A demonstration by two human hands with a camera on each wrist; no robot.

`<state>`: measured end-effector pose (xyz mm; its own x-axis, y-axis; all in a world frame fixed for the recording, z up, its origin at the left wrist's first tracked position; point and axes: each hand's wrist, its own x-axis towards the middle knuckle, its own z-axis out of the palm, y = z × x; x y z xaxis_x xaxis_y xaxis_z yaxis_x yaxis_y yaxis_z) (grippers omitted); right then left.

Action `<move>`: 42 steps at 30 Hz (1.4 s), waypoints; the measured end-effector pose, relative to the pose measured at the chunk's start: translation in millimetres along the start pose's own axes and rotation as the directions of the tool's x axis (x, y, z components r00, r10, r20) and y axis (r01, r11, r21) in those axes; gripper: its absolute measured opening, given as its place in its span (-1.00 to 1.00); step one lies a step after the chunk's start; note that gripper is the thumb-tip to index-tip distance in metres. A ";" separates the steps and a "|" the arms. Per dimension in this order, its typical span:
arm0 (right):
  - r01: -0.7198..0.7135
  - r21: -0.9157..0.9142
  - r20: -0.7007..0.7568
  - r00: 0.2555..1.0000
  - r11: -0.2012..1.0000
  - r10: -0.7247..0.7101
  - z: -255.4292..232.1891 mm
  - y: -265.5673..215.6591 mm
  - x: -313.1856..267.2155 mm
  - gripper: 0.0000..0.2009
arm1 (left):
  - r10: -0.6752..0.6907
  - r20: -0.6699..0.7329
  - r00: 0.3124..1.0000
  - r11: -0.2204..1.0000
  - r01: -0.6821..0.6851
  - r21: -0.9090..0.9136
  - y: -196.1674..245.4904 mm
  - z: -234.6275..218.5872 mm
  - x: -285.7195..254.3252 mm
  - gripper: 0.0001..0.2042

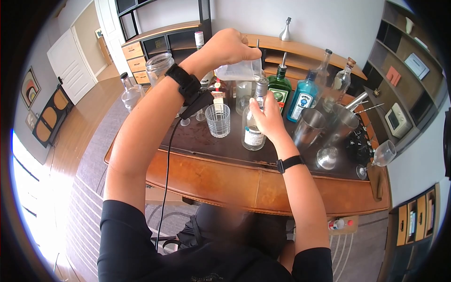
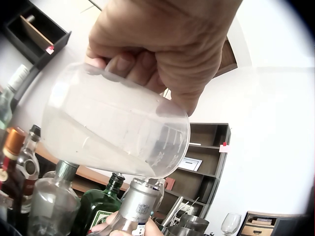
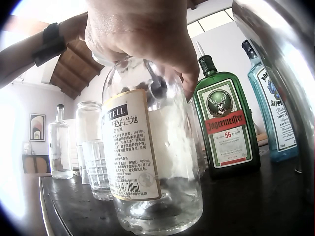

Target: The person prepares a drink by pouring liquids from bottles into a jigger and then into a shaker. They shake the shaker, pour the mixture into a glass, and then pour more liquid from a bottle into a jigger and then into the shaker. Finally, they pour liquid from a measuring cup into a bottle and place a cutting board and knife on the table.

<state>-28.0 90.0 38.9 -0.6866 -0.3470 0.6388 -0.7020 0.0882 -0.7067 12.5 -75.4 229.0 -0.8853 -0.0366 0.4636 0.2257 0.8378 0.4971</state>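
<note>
My left hand (image 1: 230, 47) holds a clear plastic measuring cup (image 2: 115, 128) from above, its fingers gripping the upper side. The cup lies tilted almost on its side with cloudy liquid along its lower wall. Its lower rim is right at the mouth of a clear glass bottle (image 3: 179, 167) with a silver-wrapped neck (image 2: 139, 199). Around the neck and shoulder of this bottle, my right hand (image 1: 268, 117) keeps a grip. The bottle stands upright on the dark tabletop, some liquid inside, its cream label (image 3: 133, 147) facing the right wrist camera.
A cut-glass tumbler (image 1: 218, 122) stands left of the bottle. Behind and to the right are a green Jägermeister bottle (image 3: 226, 123), a blue gin bottle (image 1: 302, 96) and metal shaker tins (image 1: 310, 127). A stemmed glass (image 1: 384, 154) lies at the right edge. A black cable (image 1: 167, 183) hangs from the left wrist.
</note>
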 end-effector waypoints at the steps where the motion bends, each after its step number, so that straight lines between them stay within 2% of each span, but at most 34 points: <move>1: 0.002 -0.003 -0.002 1.000 1.000 -0.002 0.1 0.3 0.1 -0.64 | 0.001 0.003 1.000 1.000 -0.001 -0.003 0.3 -0.3 -0.1 -0.60; 12: 0.001 -0.023 0.001 1.000 1.000 -0.001 -0.4 2.5 0.2 -0.65 | 0.019 0.009 1.000 1.000 -0.019 0.019 3.8 -1.5 0.1 -0.58; 13: 0.002 -0.022 0.000 1.000 1.000 -0.002 -0.3 2.5 0.3 -0.65 | 0.002 0.035 0.999 0.999 -0.004 0.045 5.1 -3.1 0.4 -0.56; 15: 0.004 -0.018 -0.003 1.000 1.000 -0.004 -0.1 2.4 0.5 -0.65 | -0.033 0.087 0.996 0.995 0.024 0.098 8.5 -8.0 1.5 -0.39; 21: 0.019 -0.024 -0.008 1.000 1.000 -0.019 0.5 4.0 0.6 -0.65 | -0.034 0.101 0.994 0.994 0.023 0.111 11.3 -8.7 1.3 -0.39; 23: 0.009 -0.016 -0.003 1.000 1.000 -0.009 0.1 2.4 0.4 -0.65 | 0.024 0.042 0.999 0.996 -0.028 0.082 6.1 -3.6 1.8 -0.54; 24: 0.004 -0.012 -0.001 1.000 1.000 -0.004 0.0 1.8 0.5 -0.65 | 0.053 0.012 0.999 0.996 -0.054 0.068 4.2 -1.9 2.0 -0.56; 33: 0.031 -0.023 -0.015 0.999 0.999 -0.032 -0.1 1.4 0.4 -0.65 | 0.062 0.042 0.997 0.992 -0.066 0.108 8.6 -5.7 1.8 -0.54; 36: 0.032 -0.021 -0.015 0.999 0.999 -0.032 -0.1 0.9 0.2 -0.65 | -0.014 0.119 0.993 0.982 -0.009 0.187 16.9 -10.9 1.8 -0.39; 39: 0.024 -0.011 -0.013 1.000 1.000 -0.024 -0.1 0.9 0.4 -0.65 | -0.004 0.116 0.993 0.980 -0.019 0.200 18.0 -11.3 1.7 -0.39; 42: 0.028 -0.015 -0.013 1.000 0.999 -0.029 -0.2 1.3 0.4 -0.65 | 0.113 0.040 0.993 0.972 -0.119 0.203 11.9 -6.0 4.9 -0.49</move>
<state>-29.2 90.2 38.3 -0.6686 -0.3374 0.6627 -0.7240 0.0919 -0.6837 13.3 -68.8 241.6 -0.8695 0.0800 0.4874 0.2421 0.9291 0.2794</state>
